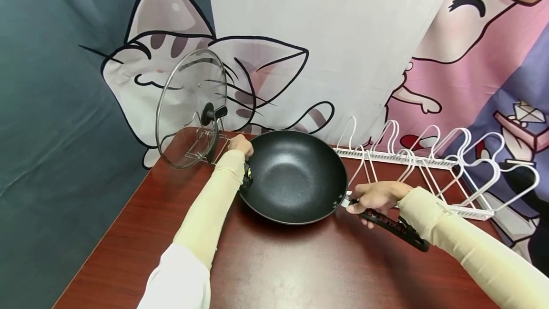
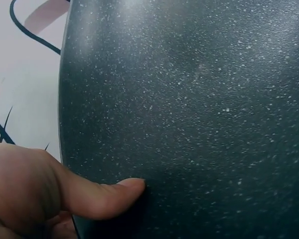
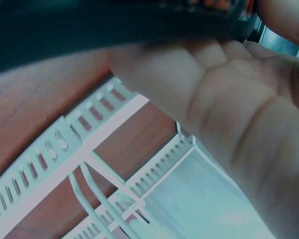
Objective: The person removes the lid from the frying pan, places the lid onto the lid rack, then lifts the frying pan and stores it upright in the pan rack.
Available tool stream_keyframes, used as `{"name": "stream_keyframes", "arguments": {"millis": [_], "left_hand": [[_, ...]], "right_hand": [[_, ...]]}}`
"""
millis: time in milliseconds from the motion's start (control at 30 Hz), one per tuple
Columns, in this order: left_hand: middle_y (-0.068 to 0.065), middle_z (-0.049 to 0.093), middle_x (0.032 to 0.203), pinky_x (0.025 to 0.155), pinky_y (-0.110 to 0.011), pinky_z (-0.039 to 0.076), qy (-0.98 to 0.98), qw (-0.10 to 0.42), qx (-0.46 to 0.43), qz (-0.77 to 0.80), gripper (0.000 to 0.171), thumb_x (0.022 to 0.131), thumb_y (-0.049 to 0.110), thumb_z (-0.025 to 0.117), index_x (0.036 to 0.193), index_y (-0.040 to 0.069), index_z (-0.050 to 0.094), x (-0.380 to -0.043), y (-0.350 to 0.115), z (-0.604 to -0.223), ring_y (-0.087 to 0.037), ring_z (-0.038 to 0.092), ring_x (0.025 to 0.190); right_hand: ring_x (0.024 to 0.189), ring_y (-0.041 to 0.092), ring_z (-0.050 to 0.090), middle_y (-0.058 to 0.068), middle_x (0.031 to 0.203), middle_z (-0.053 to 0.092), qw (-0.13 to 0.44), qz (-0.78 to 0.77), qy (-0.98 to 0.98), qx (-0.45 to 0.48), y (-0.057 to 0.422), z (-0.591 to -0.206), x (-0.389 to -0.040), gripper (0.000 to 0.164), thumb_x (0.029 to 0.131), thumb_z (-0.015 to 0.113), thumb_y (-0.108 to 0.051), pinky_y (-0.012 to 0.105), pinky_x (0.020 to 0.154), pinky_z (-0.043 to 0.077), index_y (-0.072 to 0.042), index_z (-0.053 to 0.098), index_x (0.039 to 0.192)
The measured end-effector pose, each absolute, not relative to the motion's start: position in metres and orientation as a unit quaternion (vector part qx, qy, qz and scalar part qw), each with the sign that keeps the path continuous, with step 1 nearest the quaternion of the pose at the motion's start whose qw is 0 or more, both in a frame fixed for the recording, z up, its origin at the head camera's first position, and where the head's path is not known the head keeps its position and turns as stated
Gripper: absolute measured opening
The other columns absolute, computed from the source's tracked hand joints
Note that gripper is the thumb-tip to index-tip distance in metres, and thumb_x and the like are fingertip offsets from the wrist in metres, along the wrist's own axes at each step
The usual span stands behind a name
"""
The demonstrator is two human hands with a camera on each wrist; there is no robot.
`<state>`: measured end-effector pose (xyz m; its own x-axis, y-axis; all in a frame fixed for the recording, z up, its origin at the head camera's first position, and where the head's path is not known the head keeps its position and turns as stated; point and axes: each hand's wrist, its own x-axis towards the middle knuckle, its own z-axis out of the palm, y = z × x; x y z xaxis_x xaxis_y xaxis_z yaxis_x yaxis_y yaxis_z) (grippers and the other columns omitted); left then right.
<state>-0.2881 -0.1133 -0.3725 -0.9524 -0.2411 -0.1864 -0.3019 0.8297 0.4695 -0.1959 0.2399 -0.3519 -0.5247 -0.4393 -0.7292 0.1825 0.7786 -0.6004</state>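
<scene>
Black pan (image 1: 288,178): left hand (image 1: 241,145) outstretched, pinching its rim; right hand (image 1: 379,196), fingers (image 1: 363,188) curled round its handle (image 1: 392,226). Rack (image 1: 388,157) near the worktop's (image 1: 274,261) far right corner, lid (image 1: 195,99) far left.

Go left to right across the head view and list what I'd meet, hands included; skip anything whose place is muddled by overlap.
Glass lid → left hand → black pan → right hand.

We have a reddish-brown wood-grain table (image 1: 274,266) below us; on it stand a metal wire rack (image 1: 222,150) just left of the left hand (image 1: 241,145) and a white expandable rack (image 1: 396,158) beyond the right hand (image 1: 379,197), stretching rightward.
</scene>
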Motion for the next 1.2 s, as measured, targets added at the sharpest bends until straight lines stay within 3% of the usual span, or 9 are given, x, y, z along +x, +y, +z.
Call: {"name": "stream_keyframes", "arguments": {"millis": [133, 333, 533, 800, 900, 1100, 1200], "left_hand": [[-0.014, 0.058, 0.067, 0.043, -0.026, 0.038, 0.952, 0.043, -0.138, 0.271, 0.036, 0.070, -0.005, 0.057, 0.106, -0.006, 0.062, -0.293, -0.112, -0.376, -0.022, 0.048, 0.052], [-0.018, 0.059, 0.082, 0.049, -0.028, 0.040, 0.952, 0.043, -0.153, 0.262, 0.026, 0.069, -0.005, 0.061, 0.095, -0.004, 0.063, -0.305, -0.110, -0.382, -0.027, 0.048, 0.065], [-0.018, 0.061, 0.091, 0.054, -0.032, 0.039, 0.957, 0.040, -0.146, 0.249, 0.020, 0.070, -0.006, 0.061, 0.090, -0.003, 0.062, -0.312, -0.107, -0.383, -0.027, 0.047, 0.070], [-0.015, 0.061, 0.093, 0.054, -0.031, 0.040, 0.968, 0.051, -0.109, 0.219, 0.017, 0.073, -0.001, 0.060, 0.090, 0.000, 0.064, -0.320, -0.099, -0.384, -0.023, 0.047, 0.072], [-0.014, 0.061, 0.095, 0.056, -0.031, 0.040, 0.973, 0.053, -0.097, 0.203, 0.020, 0.072, -0.001, 0.061, 0.092, 0.002, 0.064, -0.322, -0.095, -0.383, -0.023, 0.048, 0.074], [-0.013, 0.058, 0.089, 0.047, -0.030, 0.033, 0.974, 0.058, -0.103, 0.193, 0.015, 0.074, -0.003, 0.060, 0.088, 0.002, 0.061, -0.328, -0.090, -0.383, -0.023, 0.044, 0.068], [-0.014, 0.059, 0.093, 0.047, -0.031, 0.035, 0.975, 0.058, -0.107, 0.187, 0.018, 0.074, -0.002, 0.062, 0.092, 0.003, 0.061, -0.333, -0.091, -0.387, -0.025, 0.047, 0.069]], "right_hand": [[0.054, 0.021, 0.059, 0.017, 0.068, 0.058, 0.470, -0.319, 0.817, -0.097, 0.237, -0.352, -0.190, 0.022, 0.093, 0.056, -0.019, 0.032, 0.049, 0.051, 0.002, 0.053, 0.089], [0.052, 0.020, 0.058, 0.015, 0.065, 0.057, 0.463, -0.335, 0.813, -0.109, 0.234, -0.353, -0.182, 0.020, 0.093, 0.055, -0.018, 0.029, 0.046, 0.048, 0.002, 0.053, 0.089], [0.051, 0.024, 0.058, 0.019, 0.066, 0.055, 0.471, -0.374, 0.791, -0.112, 0.228, -0.356, -0.177, 0.026, 0.094, 0.053, -0.017, 0.037, 0.050, 0.052, 0.004, 0.047, 0.107], [0.050, 0.030, 0.060, 0.022, 0.064, 0.055, 0.468, -0.418, 0.767, -0.132, 0.227, -0.362, -0.162, 0.049, 0.093, 0.056, -0.026, 0.046, 0.051, 0.052, -0.003, 0.036, 0.131], [0.051, 0.033, 0.062, 0.021, 0.062, 0.057, 0.453, -0.405, 0.780, -0.148, 0.228, -0.362, -0.158, 0.045, 0.093, 0.055, -0.029, 0.045, 0.048, 0.052, 0.001, 0.042, 0.124], [0.053, 0.033, 0.063, 0.019, 0.062, 0.059, 0.440, -0.401, 0.785, -0.174, 0.224, -0.366, -0.152, 0.036, 0.093, 0.054, -0.032, 0.045, 0.048, 0.052, 0.003, 0.055, 0.092], [0.054, 0.032, 0.063, 0.017, 0.062, 0.060, 0.434, -0.417, 0.777, -0.184, 0.220, -0.372, -0.148, 0.036, 0.093, 0.054, -0.033, 0.045, 0.047, 0.051, 0.003, 0.056, 0.091]]}}
